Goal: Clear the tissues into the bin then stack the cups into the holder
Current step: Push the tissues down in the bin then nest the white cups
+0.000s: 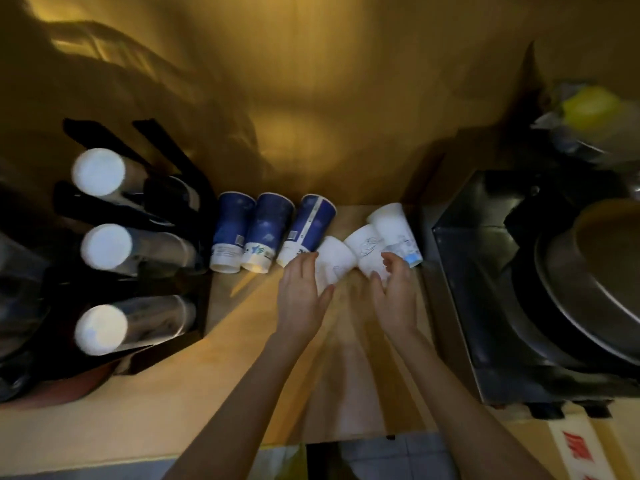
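Observation:
Three blue paper cups [265,232] lie on their sides in a row on the wooden counter [166,386], bases toward me. To their right lie three white paper cups. My left hand [303,292] is curled around the nearest white cup [334,261]. My right hand [394,292] cups the middle white cup [367,249], fingers touching it. The third white cup [394,230] lies behind, against the right hand's fingertips. The black cup holder [166,209] stands at the left with three stacks of cups [104,245] in its slots. No tissues are visible.
A black metal appliance [485,278] with a round pan [588,271] stands close on the right. Above it sits a pile with a yellow item [588,109]. The wall rises directly behind the cups. A yellow bag [284,462] shows below the counter's front edge.

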The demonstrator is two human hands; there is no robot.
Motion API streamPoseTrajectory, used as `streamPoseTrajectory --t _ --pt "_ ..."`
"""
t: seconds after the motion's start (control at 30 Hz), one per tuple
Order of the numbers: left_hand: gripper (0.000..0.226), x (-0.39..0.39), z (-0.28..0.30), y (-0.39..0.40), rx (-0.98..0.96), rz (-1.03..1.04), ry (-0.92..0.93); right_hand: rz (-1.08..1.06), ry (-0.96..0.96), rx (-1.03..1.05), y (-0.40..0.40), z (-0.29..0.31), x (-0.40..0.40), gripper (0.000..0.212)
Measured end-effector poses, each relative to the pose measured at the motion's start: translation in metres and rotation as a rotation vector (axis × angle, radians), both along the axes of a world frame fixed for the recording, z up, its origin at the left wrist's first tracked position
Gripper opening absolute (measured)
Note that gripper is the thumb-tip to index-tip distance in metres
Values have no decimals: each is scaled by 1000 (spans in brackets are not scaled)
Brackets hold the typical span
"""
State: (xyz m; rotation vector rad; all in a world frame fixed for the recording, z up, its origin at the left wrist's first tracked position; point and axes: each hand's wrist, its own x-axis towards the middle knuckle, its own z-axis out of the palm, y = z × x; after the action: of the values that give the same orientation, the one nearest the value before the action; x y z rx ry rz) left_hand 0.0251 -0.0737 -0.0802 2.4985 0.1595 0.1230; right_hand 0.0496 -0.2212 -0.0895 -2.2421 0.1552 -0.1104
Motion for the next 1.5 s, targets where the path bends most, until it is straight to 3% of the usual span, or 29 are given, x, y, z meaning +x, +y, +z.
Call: streamPoseTrajectory --t 0.1,0.23,0.6,0.73,0.83,0.9,1.0,1.07,1.13,1.27,1.4,1.5 --pt "74 13 -24 -7 112 -17 116 48 79 -157 -13 -19 20 52" --pt "71 15 -44 -6 127 11 274 183 175 -375 -22 -39 37 62" --pt "65 -17 -41 9 132 80 365 3 143 -375 -8 -49 32 55" --pt "64 -27 -41 14 104 123 388 56 284 -407 -14 -42 39 70" --pt "68 -28 -40 14 115 124 401 85 512 -279 -24 -36 42 77" --pt "71 -26 -39 14 133 119 427 72 611 -81 -30 -30 36 65" --pt "74 -22 -38 16 140 105 458 2 565 275 -34 -24 18 38" --pt "73 -21 -38 17 129 107 464 -34 452 409 -33 -19 5 55" --pt "71 -22 -38 16 124 112 462 -50 365 425 -29 -21 -9 73" --pt "64 -23 -38 12 129 100 450 -51 301 289 -21 -34 -30 88" --pt "69 -26 -33 15 -6 123 446 -57 272 299 -20 -43 -40 88" --pt "87 -36 -17 14 -149 169 261 -40 247 279 -21 -46 -41 84"
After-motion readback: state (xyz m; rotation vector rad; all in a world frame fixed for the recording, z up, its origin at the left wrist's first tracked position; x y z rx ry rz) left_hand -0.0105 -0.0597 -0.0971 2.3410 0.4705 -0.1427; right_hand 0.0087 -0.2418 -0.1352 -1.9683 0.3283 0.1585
